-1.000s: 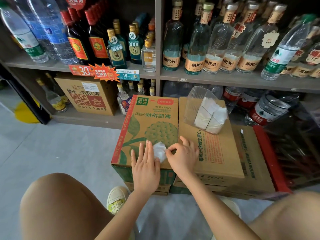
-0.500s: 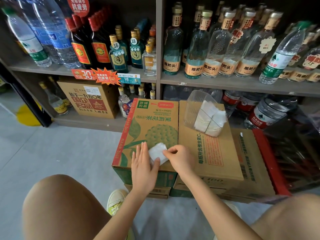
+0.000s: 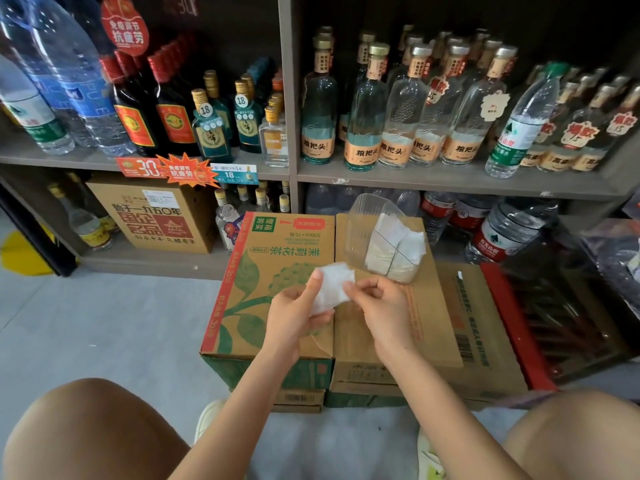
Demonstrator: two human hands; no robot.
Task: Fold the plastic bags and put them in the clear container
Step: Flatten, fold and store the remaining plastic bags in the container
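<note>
A small folded white plastic bag (image 3: 333,285) is lifted just above the cardboard boxes. My left hand (image 3: 294,313) holds it from below with the thumb along its left edge. My right hand (image 3: 377,303) pinches its right edge. Behind them the clear container (image 3: 363,216) leans on the brown box (image 3: 388,337), with several folded white bags (image 3: 394,247) standing inside it.
A green-printed tea carton (image 3: 256,282) lies left of the brown box, both stacked on other cartons. Shelves of glass bottles (image 3: 391,133) and water bottles stand behind. A red crate (image 3: 519,327) sits to the right. Grey floor stretches to the left; my knees frame the bottom.
The folded bag lay on the green carton under my flat left hand; now both hands have lifted it off the box and hold it between them.
</note>
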